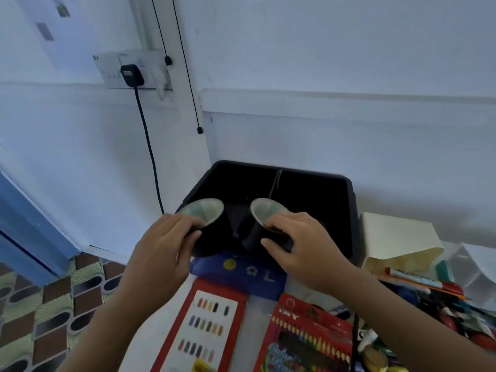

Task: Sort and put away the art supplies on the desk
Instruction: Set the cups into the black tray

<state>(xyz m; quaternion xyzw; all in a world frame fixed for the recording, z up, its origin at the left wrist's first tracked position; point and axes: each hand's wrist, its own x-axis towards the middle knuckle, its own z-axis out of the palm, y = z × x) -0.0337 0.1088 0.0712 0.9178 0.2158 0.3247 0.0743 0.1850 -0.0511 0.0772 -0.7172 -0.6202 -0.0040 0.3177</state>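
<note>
My left hand [163,245] grips a dark cup [206,210] with a pale green-white inside, tilted with its mouth facing up and away. My right hand [300,242] grips a second, matching cup [265,210] the same way. Both cups are held side by side over the near edge of a black tray [346,210] at the back of the desk. Below my hands lie a blue pencil case [241,272], a red crayon box [206,328] with a colour chart, and a red colour-pencil pack [308,336].
A cream box [397,242] stands right of the tray. A heap of markers and pens [434,294] fills the desk's right side. A black plug and cable [145,124] hang on the wall at left. Patterned floor [40,304] shows at lower left.
</note>
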